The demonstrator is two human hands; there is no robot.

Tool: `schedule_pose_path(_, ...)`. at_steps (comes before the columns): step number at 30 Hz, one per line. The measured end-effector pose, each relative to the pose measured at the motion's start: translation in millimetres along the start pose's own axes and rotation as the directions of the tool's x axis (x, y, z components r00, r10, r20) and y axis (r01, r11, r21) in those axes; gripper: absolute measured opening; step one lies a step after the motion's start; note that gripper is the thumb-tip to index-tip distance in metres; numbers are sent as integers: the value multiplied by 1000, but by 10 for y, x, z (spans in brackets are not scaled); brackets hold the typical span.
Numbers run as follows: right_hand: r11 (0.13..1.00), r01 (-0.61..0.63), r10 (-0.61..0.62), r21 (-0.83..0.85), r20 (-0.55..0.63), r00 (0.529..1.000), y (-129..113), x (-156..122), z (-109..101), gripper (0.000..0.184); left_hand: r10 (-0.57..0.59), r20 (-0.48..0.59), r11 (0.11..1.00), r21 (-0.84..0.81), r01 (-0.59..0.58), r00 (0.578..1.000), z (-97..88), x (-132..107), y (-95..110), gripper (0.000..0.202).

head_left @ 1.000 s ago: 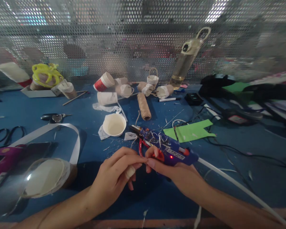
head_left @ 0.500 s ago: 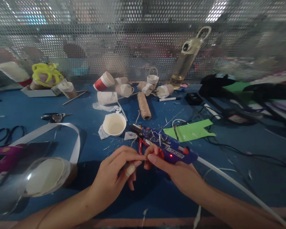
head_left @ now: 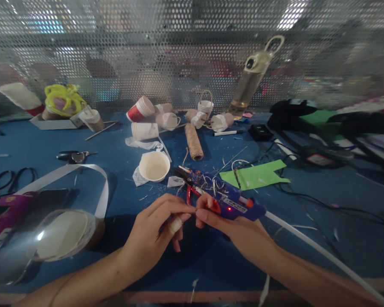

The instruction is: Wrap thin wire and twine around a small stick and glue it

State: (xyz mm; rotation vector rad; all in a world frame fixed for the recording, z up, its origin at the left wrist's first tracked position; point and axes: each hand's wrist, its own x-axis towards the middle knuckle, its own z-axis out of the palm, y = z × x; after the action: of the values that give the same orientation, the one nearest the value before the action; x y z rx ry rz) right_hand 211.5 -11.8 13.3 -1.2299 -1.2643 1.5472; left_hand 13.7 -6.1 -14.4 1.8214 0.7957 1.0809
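Note:
My left hand [head_left: 158, 228] and my right hand [head_left: 225, 224] meet fingertip to fingertip over the near table. Both are closed in a pinch, and what lies between the fingers is too small to make out. A pale wrap circles my left thumb. Just behind my right hand lies a blue glue gun [head_left: 256, 209] with a red light lit and a long white glue stick [head_left: 302, 235] running from its rear. Red-handled pliers [head_left: 188, 194] rest against it, partly hidden. Beyond my left hand stands a white paper bowl [head_left: 154, 167].
A roll of twine [head_left: 193, 143] lies behind the bowl, near several twine-wrapped cups and a red-and-white cup stack [head_left: 140, 109]. Green paper [head_left: 257, 175] and cables are to the right. At left are a purple glue gun [head_left: 11, 213], white ribbon [head_left: 104, 192] and keys [head_left: 78, 157]. A bottle [head_left: 251, 81] stands behind.
Almost nothing differs. My two hands stay pinched together in nearly the same place, with only a slight shift of the fingers and of the view.

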Motion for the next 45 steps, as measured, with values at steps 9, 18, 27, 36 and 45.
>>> schedule_pose_path(9, 986, 105, -118, -127, -99, 988, 45, 3, -84, 24, -311, -57, 906, -320, 277, 949, -59, 55, 62, 12)
schedule_pose_path(18, 787, 366, -430, -497, -17, 903, 166, -79, -303, 19, -471, -90, 793, -480, 376, 878, -188, 65, 66, 15)
schedule_pose_path(27, 709, 385, -407, -591, 103, 908, 207, -76, -329, 23, -466, -84, 805, -453, 383, 881, -172, 70, 108, 13)
schedule_pose_path(36, 698, 384, -439, -604, 62, 896, 211, -76, -289, 22, -433, -85, 821, -448, 354, 898, -172, 72, 107, 12)
schedule_pose_path(45, 677, 357, -411, -644, 73, 909, 172, -82, -289, 24, -434, -88, 825, -439, 356, 897, -183, 66, 113, 12)
